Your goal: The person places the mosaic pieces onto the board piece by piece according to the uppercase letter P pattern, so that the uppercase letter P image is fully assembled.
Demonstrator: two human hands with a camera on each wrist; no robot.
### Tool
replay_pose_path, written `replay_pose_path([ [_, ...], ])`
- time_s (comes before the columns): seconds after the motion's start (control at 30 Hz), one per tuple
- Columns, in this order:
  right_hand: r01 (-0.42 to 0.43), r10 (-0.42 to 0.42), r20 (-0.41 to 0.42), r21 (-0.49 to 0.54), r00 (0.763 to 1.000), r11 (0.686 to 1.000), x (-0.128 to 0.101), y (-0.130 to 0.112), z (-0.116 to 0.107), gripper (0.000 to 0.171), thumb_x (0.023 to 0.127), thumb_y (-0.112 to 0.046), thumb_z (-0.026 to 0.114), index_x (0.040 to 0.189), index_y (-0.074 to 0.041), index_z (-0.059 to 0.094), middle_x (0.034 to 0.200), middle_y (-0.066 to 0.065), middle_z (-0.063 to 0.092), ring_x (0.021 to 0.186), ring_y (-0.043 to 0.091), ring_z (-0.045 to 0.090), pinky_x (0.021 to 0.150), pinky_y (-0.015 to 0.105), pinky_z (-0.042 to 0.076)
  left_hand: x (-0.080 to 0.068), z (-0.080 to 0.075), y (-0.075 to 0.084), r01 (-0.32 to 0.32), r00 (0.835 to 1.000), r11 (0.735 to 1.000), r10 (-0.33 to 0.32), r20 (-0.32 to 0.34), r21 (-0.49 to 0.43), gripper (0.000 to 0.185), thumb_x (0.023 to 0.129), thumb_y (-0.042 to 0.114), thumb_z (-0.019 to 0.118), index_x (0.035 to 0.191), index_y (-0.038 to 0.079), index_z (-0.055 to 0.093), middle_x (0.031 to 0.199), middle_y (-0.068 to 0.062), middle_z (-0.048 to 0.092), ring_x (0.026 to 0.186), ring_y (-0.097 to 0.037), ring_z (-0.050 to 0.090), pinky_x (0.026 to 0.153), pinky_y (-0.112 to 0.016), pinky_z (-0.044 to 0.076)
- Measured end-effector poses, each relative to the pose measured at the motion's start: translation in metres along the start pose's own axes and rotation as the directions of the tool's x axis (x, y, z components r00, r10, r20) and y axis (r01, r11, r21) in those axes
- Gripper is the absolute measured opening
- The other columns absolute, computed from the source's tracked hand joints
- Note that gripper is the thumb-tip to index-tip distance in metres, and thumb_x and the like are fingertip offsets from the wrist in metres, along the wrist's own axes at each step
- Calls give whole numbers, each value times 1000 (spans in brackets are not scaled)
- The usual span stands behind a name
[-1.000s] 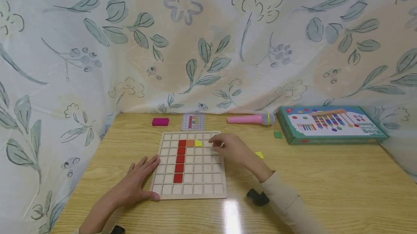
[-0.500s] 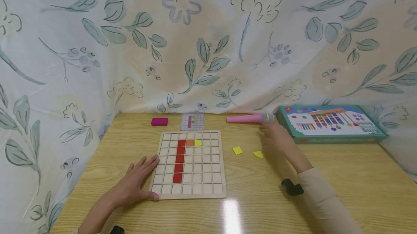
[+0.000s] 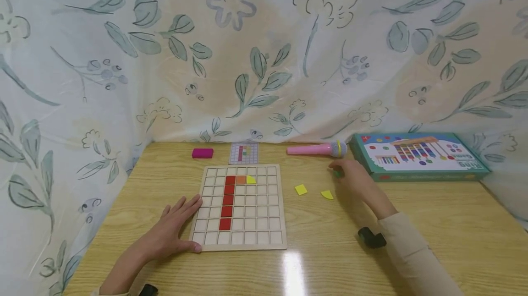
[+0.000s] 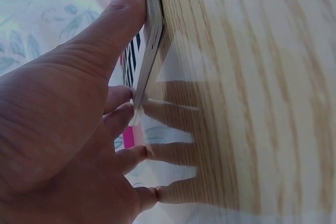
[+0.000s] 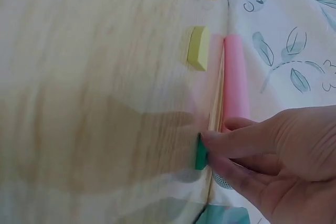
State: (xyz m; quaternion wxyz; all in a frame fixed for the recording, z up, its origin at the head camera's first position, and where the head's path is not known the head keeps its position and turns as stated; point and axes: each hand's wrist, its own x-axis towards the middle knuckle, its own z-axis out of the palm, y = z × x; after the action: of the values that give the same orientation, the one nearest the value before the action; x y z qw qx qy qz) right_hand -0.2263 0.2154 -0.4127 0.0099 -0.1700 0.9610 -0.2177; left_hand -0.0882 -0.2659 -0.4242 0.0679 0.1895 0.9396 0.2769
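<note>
My right grip (image 3: 350,177) is out beyond the board's right side, fingertips (image 5: 210,142) closed in a pinch on a small green tile (image 5: 201,152) that sits on the bench (image 3: 412,222), close in front of the pink toy microphone (image 3: 315,150) and beside the game box (image 3: 418,157). Two yellow tiles (image 3: 300,189) lie just short of that grip, toward the board. My left grip (image 3: 173,227) lies flat and relaxed, holding nothing, thumb against the wooden grid board (image 3: 239,206) at its near left edge, which I judge steadies it. Red, orange and yellow tiles sit in the grid.
</note>
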Motion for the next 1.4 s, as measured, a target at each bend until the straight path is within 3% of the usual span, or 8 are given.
replay_pose_path([
  [0.33, 26, -31, 83, 54, 996, 998, 3, 1, -10, 40, 74, 3, 80, 111, 6, 67, 94, 14, 71, 92, 34, 66, 82, 50, 53, -1, 2, 0, 4, 1000, 1000, -4, -3, -5, 109, 66, 56, 82, 150, 3, 38, 157, -15, 32, 142, -51, 18, 107, -74, 9],
  [0.57, 32, -44, 105, 107, 994, 994, 4, -3, -12, 38, 73, 5, 81, 108, 8, 68, 88, 12, 71, 85, 29, 68, 77, 44, 56, -2, 3, -1, -8, 1000, 1000, 8, -15, 18, 109, 65, 55, 82, 150, 3, 38, 156, -16, 33, 141, -52, 19, 106, -74, 10],
  [0.83, 122, -132, 57, 155, 990, 980, 5, -11, -11, 34, 75, 9, 77, 108, 11, 67, 86, 13, 69, 80, 26, 66, 74, 41, 57, -1, 3, -1, 2, 1000, 1000, -2, -7, 1, 108, 66, 56, 81, 150, 4, 37, 158, -15, 31, 142, -51, 18, 107, -74, 8],
  [1.07, 155, -165, 35, 187, 986, 970, 14, -30, -3, 33, 78, 9, 75, 109, 10, 66, 84, 11, 68, 81, 24, 66, 75, 40, 57, -2, 3, 1, -9, 1000, 1000, 9, -13, 10, 108, 65, 55, 82, 149, 3, 38, 156, -16, 33, 141, -52, 19, 105, -75, 10],
  [1.4, 202, -236, 68, 325, 969, 924, 27, -72, 15, 32, 82, 6, 73, 113, 9, 66, 87, 9, 67, 82, 19, 63, 78, 37, 55, -1, 1, 1, -2, 1000, 1000, 2, -6, 4, 108, 65, 54, 83, 150, 4, 38, 157, -16, 33, 142, -52, 19, 106, -74, 9],
])
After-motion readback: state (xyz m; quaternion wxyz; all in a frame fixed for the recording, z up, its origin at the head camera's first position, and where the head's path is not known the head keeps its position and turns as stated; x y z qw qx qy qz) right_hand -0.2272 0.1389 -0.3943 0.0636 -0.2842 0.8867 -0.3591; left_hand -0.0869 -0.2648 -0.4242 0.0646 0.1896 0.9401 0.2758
